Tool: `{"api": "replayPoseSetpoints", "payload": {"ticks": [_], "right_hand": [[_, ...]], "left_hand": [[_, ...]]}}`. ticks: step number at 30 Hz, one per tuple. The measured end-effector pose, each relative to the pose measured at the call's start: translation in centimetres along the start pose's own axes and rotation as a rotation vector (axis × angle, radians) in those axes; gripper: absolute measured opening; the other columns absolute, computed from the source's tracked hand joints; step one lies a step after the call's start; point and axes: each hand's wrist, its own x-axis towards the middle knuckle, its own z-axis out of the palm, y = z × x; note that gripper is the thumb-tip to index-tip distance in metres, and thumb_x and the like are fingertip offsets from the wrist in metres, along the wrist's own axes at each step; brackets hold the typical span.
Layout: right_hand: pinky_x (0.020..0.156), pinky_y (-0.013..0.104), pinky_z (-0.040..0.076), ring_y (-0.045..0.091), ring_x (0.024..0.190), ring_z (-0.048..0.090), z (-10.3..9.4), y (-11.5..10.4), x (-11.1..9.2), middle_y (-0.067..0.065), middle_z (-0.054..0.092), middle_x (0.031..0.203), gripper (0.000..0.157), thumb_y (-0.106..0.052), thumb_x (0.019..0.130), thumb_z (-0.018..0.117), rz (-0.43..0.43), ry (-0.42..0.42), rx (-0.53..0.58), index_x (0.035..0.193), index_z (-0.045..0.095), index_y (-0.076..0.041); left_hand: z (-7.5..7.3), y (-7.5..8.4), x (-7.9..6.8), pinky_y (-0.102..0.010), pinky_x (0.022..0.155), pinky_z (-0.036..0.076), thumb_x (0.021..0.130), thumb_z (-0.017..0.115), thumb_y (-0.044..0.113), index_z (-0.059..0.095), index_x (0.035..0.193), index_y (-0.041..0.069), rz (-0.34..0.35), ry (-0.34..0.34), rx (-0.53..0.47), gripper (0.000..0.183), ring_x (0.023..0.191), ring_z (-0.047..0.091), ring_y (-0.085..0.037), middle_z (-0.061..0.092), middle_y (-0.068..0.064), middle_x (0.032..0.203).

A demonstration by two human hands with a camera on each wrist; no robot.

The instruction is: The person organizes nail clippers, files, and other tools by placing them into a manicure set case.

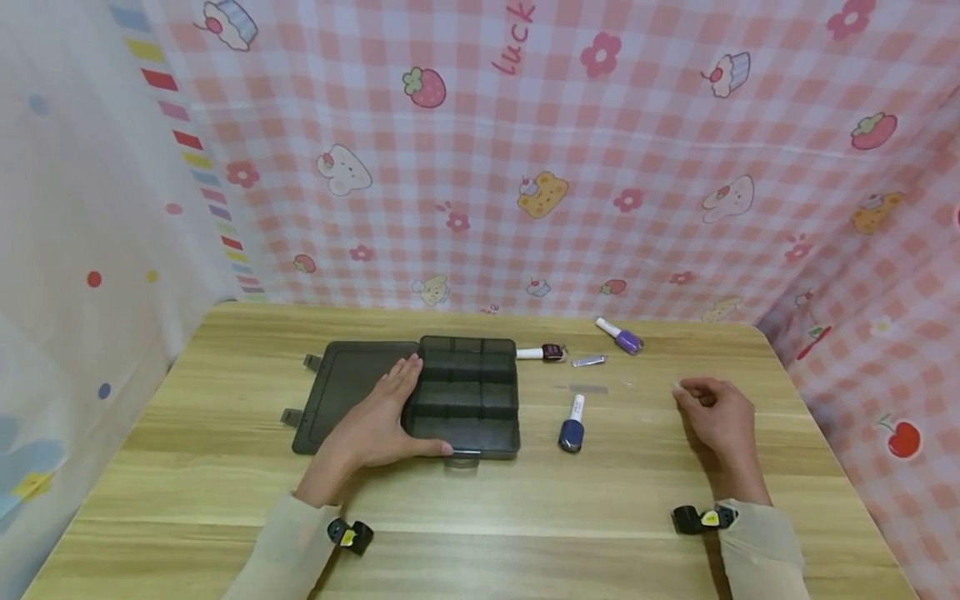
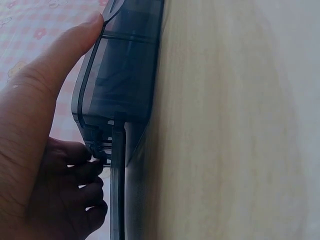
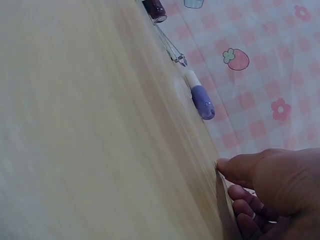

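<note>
Head view alone: navy bottle (image 1: 572, 433) — near the box (image 1: 467, 435).

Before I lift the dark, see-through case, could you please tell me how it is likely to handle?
The case will probably feel stiff, as its walls and dividers stand straight. It may be light for its size, since they look like thin plastic. The lid, lying open to one side, could swing or drag.

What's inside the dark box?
Only dividers show inside the dark box; I see nothing put in. The left hand hides its near left corner, so I can't tell there.
</note>
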Motion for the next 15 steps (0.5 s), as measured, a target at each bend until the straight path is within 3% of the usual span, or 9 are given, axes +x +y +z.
{"api": "replayPoseSetpoints", "payload": {"ticks": [8,15], "right_hand": [[0.067,0.015,0.04,0.016,0.081,0.061,0.16,-0.08,0.13,0.015,0.071,0.097,0.026,-0.027,0.095,0.074,0.075,0.028,-0.003,0.107,0.078,-0.004],[0.065,0.014,0.039,0.005,0.074,0.055,0.37,-0.26,0.29,0.014,0.072,0.095,0.024,-0.026,0.094,0.075,0.08,0.045,-0.001,0.104,0.079,-0.005]], "left_hand": [[-0.01,0.24,0.02,-0.06,0.125,0.024,0.065,0.072,0.087,0.006,0.167,0.018,-0.003,-0.003,-0.006,0.14,0.162,0.006,-0.031,0.003,-0.001,0.175],[0.03,0.02,-0.01,-0.06,0.125,0.024,0.065,0.07,0.089,0.005,0.167,0.019,-0.006,-0.003,0.0,0.14,0.162,0.006,-0.03,0.003,-0.002,0.175]]}}
